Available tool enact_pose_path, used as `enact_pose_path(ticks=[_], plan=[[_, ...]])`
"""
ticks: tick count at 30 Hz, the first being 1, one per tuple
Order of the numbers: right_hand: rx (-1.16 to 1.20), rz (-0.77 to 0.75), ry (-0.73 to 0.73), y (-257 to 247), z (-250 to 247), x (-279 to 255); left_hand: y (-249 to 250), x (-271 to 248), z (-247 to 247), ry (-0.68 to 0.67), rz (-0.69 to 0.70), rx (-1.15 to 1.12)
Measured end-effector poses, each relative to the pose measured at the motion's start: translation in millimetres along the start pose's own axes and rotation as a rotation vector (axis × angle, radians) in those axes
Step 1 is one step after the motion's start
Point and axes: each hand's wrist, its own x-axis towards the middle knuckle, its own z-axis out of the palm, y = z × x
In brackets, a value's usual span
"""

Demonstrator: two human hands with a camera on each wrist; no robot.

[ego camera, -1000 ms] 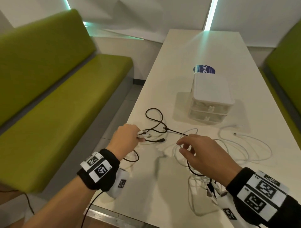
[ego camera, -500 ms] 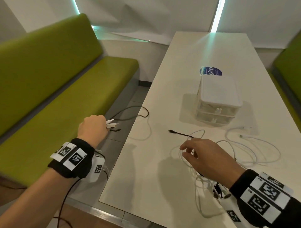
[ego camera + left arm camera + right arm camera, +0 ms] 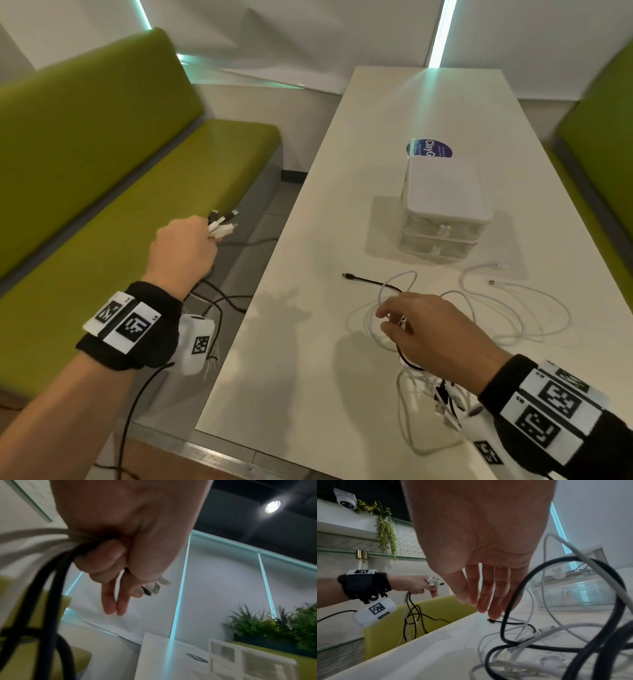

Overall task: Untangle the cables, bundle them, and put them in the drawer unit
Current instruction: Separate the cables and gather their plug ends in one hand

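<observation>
While the left hand (image 3: 183, 248) grips cable ends (image 3: 222, 221), the right hand (image 3: 433, 334) hovers spread over table cables (image 3: 513, 308).

Even, cool indoor light; cyan light strips (image 3: 442, 34) glow on the wall and reflect on the glossy tabletop (image 3: 301, 377), where soft shadows fall. A ceiling spotlight (image 3: 272, 506) flares in the left wrist view. Wide-angle bending at edges; near cables (image 3: 51, 595) blur.

Head camera looks down over the table (image 3: 308, 342); both wrist cameras peer upward past palms, sharing the drawer unit (image 3: 445, 205).
</observation>
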Motion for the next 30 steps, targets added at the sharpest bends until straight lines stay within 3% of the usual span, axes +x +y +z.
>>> enact_pose_path(ticks=[5,10,16,24,30], plan=[[0.016,-0.005,-0.004,-2,1,0,33,-6,-6,-0.013,0.111,-0.274],[0.014,0.003,0.004,2,1,-2,77,-11,13,-0.219,0.252,-0.537],[0.032,0.011,0.008,7,-2,-7,127,-18,45,-0.328,0.302,-0.490],[0.026,0.016,-0.001,16,-3,-13,156,-16,96,-0.363,0.463,-0.072],[0.044,0.038,0.004,19,-6,-16,155,-19,102,-0.368,0.421,-0.103]])
